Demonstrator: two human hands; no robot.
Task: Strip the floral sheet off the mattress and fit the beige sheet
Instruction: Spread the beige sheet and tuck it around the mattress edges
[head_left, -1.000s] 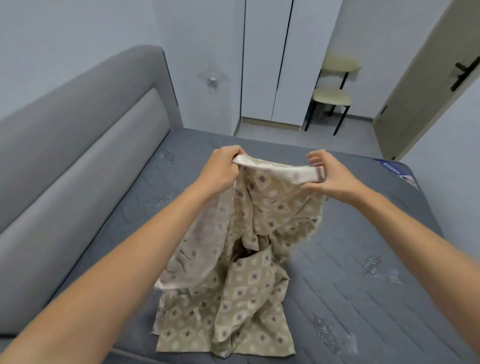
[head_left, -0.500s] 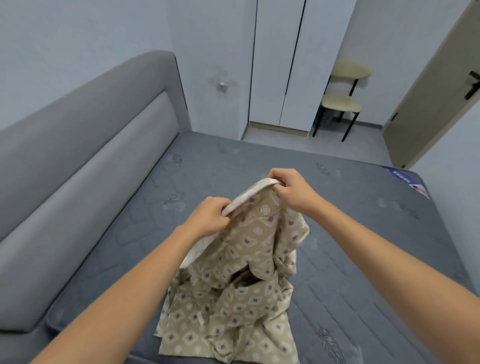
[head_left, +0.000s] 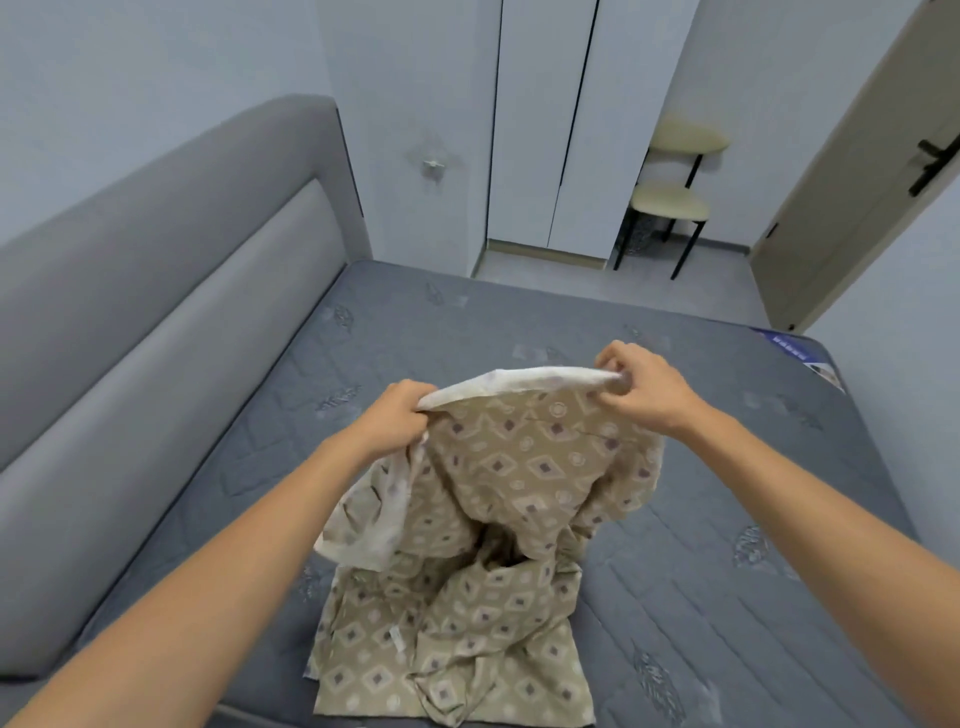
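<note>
The beige sheet (head_left: 524, 467) is a tan cloth printed with small diamond and circle motifs, its paler underside showing along the folded top edge and down the left drape. It is bunched and rumpled, lifted at the top and falling in loose folds; its lower part lies crumpled on the bare grey quilted mattress (head_left: 727, 519) near the closest edge, roughly in the middle of that side.

The left hand (head_left: 395, 415) has its fingers curled tight round the top hem at the left end, knuckles up, the cloth gathered inside the fist. The right hand (head_left: 641, 387) pinches the same hem at its right end, thumb and fingers closed on the rolled edge, one finger crooked above it. Between the two hands the hem runs in a shallow arc, held up off the mattress.

Both forearms are bare and reach forward from the lower corners, converging toward the sheet. The left hand sits a little lower and nearer than the right.

A padded grey headboard (head_left: 156, 312) runs along the left side of the mattress. Beyond the far edge stand a white wardrobe (head_left: 545, 130), two stacked cream stools (head_left: 672, 200) with black legs, and a door (head_left: 857, 182) at the right.
</note>
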